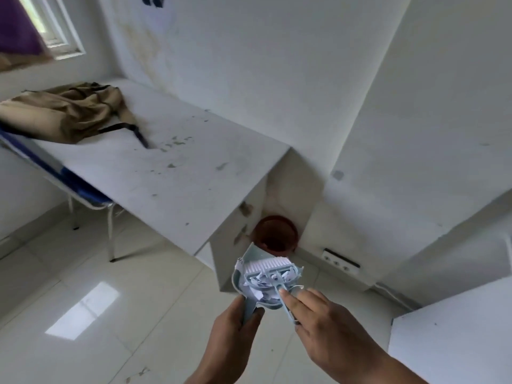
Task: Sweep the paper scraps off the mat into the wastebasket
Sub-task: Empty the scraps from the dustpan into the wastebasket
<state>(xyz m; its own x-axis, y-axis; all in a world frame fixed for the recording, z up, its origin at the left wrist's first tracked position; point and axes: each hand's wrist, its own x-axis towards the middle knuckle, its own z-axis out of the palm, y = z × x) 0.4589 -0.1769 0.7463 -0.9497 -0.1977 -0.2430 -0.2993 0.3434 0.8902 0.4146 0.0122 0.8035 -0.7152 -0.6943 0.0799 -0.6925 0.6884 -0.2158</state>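
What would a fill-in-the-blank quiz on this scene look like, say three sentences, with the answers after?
1. The left hand grips the handle of the ____, which holds the paper scraps.
2. The right hand holds a small ____ with white bristles over the scraps.
3. The reddish-brown wastebasket stands on the ____ at the end of the table.
Missing words: dustpan; brush; floor.

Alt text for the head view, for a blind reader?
The left hand grips a dustpan full of paper scraps while the right hand holds a small brush over them, close to a red-brown wastebasket beside a white desk.
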